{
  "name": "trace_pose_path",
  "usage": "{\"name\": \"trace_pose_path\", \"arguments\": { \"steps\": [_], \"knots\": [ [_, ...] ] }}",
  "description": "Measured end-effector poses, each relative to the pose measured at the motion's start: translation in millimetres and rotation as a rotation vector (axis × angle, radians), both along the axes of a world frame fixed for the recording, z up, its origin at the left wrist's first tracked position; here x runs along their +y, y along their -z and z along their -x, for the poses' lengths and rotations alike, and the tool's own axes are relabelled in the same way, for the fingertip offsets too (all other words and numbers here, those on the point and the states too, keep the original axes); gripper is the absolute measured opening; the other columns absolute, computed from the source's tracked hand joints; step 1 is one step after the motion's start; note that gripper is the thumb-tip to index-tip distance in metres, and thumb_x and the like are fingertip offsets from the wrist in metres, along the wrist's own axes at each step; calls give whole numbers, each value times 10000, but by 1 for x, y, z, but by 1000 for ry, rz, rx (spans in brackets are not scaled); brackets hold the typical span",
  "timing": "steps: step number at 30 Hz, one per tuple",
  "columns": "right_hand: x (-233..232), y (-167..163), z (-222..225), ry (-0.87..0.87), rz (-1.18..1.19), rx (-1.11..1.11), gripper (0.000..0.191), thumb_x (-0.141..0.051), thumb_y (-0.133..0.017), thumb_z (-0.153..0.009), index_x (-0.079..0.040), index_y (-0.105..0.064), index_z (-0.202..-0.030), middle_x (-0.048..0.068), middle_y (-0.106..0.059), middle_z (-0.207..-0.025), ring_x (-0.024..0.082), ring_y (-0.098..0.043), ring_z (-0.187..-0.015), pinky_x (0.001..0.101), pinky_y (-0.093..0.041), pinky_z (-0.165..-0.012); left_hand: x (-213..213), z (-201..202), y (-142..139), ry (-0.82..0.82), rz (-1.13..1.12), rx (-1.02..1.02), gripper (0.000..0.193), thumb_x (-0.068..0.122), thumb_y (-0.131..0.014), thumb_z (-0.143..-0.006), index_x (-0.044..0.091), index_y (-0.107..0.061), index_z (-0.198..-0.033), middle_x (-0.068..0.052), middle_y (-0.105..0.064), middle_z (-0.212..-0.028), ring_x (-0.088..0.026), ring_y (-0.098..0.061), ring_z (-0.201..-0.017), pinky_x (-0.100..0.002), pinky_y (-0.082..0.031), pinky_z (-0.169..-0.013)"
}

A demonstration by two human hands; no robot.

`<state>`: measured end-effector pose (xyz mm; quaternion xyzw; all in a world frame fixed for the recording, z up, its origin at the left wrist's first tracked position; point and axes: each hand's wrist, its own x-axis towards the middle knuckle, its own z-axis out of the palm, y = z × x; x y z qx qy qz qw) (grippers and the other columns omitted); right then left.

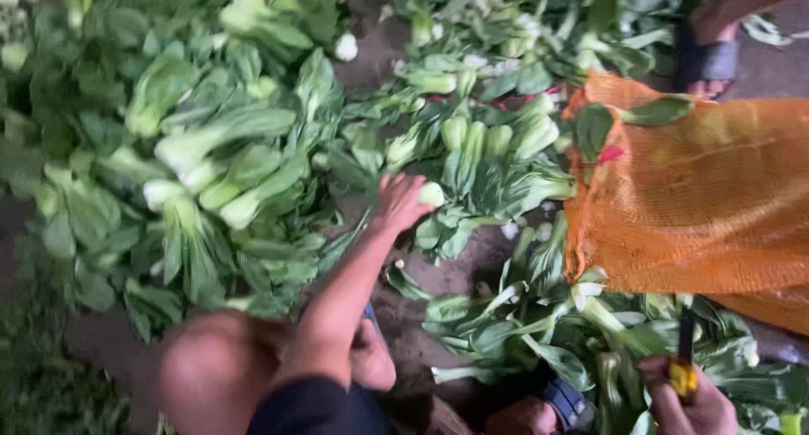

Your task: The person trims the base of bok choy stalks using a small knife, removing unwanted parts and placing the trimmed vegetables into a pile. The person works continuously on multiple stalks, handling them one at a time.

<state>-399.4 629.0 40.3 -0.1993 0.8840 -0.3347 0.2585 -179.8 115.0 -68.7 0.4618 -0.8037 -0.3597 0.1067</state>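
While I am looking down through the head camera, my left hand (pixel 403 201) is reaching out over the wet ground (pixel 438 277) and its grip is closing around the pale base of a bok choy head (pixel 431 194) at the edge of the middle heap (pixel 484 161). The fingers are curled on the stalk, though blur is keeping me from telling how firmly. My right hand (pixel 687 401) is sitting low at the frame's corner, its grip pressed around the yellow handle of a knife (pixel 683 351) whose dark blade is pointing up among loose leaves.

In my judgement, the risk is lying in that blade: if I am bringing the bok choy across to it carelessly, my left fingers could be meeting the edge, since the leaves are hiding part of it. The stalk looks damp, so it could be slipping out and dropping on the dirt. My knee (pixel 221 368) is crowding the big pile (pixel 194 149) on the left, and a shift could be crushing leaves. The orange mesh sack (pixel 708 208) is lying just beside the heap, and another person's sandalled foot (pixel 708 60) is standing near its top edge, where a swinging knife could be straying.
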Motion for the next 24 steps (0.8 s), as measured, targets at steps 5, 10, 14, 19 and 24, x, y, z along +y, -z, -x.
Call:
{"name": "trace_pose_path", "arguments": {
  "steps": [5,10,14,19,24],
  "knots": [
    [-37,-28,-30,-316,274,-47,265,-197,-614,-904,-114,-686,-1145,52,-742,-879,101,-739,-815,273,-572,-777,107,-18,-45,-101,-669,602,656,378,-810,-890,-20,-634,-1380,-168,-726,-1246,-272,-702,-1085,-433,-595,-975],
    [-62,-93,-60,-232,-63,2,278,-249,-671,-883,-146,-685,-1140,87,-796,-891,218,-758,-761,353,-620,-692,216,-5,-111,96,-687,953,703,349,-844,-884,87,-489,-1432,-99,-640,-1286,-195,-612,-1167,-337,-514,-993],
    [-66,-134,-78,-293,-212,238,306,-364,-759,-879,-179,-696,-1114,116,-763,-864,354,-749,-807,423,-606,-655,260,-10,-142,218,-589,700,844,437,-890,-726,117,-459,-1377,-76,-656,-1233,-178,-654,-1086,-320,-564,-912],
    [-56,-155,-84,-524,-188,393,289,-343,-721,-836,-192,-667,-1076,30,-731,-891,326,-732,-752,438,-578,-567,282,-16,-142,465,-226,498,650,332,-986,-640,97,-729,-1189,-70,-717,-1047,-218,-732,-930,-341,-613,-838],
    [-41,-154,-91,-729,-183,542,332,-302,-702,-801,-173,-624,-1097,37,-711,-982,263,-727,-794,396,-582,-612,293,-14,-134,498,-105,512,646,303,-973,-607,51,-691,-1131,-69,-659,-1029,-255,-695,-916,-382,-588,-804]
  ]
}}
